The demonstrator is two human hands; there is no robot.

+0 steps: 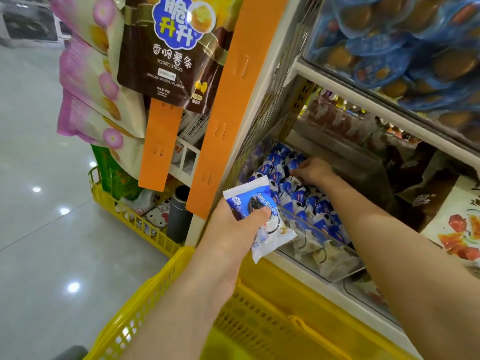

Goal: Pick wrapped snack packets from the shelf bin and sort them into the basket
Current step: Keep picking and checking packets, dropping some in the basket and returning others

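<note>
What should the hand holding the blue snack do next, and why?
Probably lower the left hand and drop its packet into the yellow basket just below. The right hand is already in the bin reaching for another.

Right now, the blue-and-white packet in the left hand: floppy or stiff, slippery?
The packet probably flexes: its lower end droops past the left hand. The glossy film looks slippery, so the thumb-over grip likely helps. It seems light, held by one end without strain. Contents may be a fragile biscuit.
</note>
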